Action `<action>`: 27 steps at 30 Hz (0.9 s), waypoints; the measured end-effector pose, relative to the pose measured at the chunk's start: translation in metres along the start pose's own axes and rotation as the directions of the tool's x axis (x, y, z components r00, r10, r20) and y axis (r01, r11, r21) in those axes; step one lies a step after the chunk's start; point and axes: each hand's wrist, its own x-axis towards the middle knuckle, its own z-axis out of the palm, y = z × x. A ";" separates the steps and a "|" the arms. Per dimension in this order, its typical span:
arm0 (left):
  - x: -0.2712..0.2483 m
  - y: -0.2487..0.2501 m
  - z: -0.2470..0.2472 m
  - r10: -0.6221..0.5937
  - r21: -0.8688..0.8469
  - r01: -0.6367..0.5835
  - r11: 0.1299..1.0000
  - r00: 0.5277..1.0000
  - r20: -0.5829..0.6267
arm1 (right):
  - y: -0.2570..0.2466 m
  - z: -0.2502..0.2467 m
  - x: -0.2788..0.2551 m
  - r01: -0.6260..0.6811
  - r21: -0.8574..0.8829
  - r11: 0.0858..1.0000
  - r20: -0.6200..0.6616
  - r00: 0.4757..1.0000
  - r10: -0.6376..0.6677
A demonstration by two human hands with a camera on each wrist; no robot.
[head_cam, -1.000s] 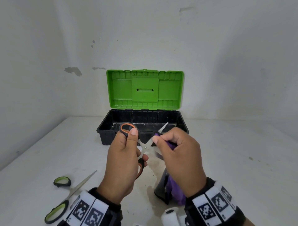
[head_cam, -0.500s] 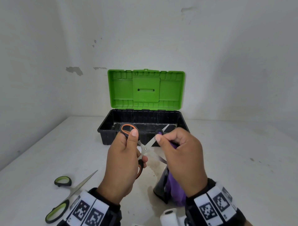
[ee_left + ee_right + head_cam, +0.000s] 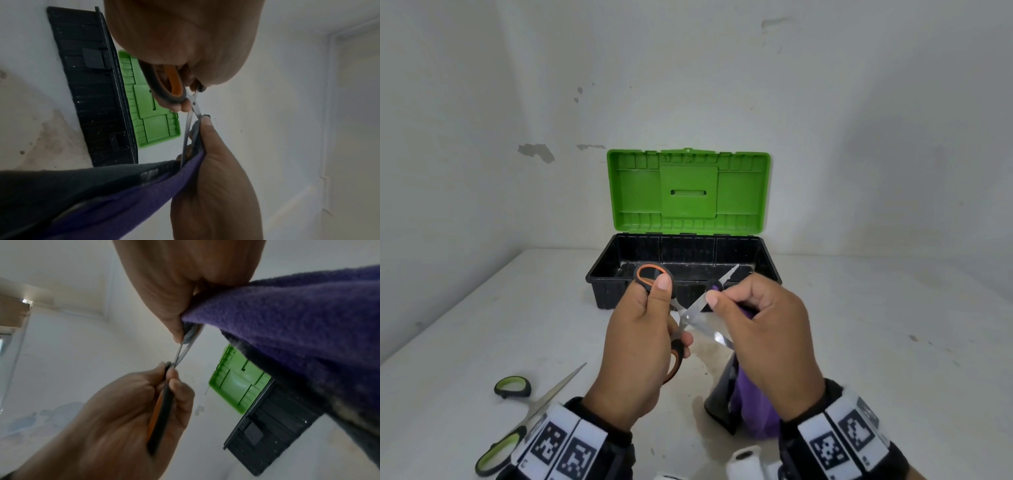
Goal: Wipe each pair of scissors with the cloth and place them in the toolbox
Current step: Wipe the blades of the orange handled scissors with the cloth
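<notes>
Holding the orange-handled scissors [image 3: 671,329] splayed in my left hand [image 3: 633,353] before the toolbox [image 3: 599,281], I pinched the purple cloth [image 3: 751,407] round one blade with my right hand [image 3: 767,339], reaching each edge separately.

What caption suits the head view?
Left hand holds orange-handled scissors open while right hand wipes a blade with purple cloth, toolbox behind.

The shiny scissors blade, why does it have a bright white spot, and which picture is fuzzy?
Head view: light glints off the orange scissors blade below the right hand. Right wrist view: the left hand looks smeared and soft. Left wrist view: the cloth is dim but sharper.
</notes>
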 end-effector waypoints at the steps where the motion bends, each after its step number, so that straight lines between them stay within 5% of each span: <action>1: 0.000 0.000 0.000 -0.008 -0.005 0.008 1.000 1.000 0.005 | 0.001 -0.002 0.002 0.007 0.002 1.000 -0.011 1.000 -0.007; 5: -0.002 -0.001 0.002 -0.023 0.021 0.023 1.000 1.000 0.017 | 0.005 -0.013 0.016 0.011 0.018 1.000 -0.140 0.990 -0.008; 10: -0.001 0.000 0.000 -0.025 0.016 0.025 1.000 0.999 0.023 | -0.001 -0.008 0.002 0.011 -0.019 1.000 -0.023 1.000 -0.011; 16: -0.001 0.004 0.002 -0.047 0.023 0.046 0.999 0.998 0.047 | 0.005 -0.016 0.014 -0.002 0.010 1.000 -0.142 0.990 0.003; 21: -0.002 0.004 0.001 -0.021 0.020 0.020 1.000 0.998 0.056 | 0.001 -0.013 0.003 0.010 0.011 1.000 -0.055 0.998 -0.010; 27: 0.001 0.001 -0.001 -0.009 0.070 0.006 0.998 0.999 0.051 | 0.011 -0.028 0.031 -0.051 0.018 0.999 -0.150 0.987 0.053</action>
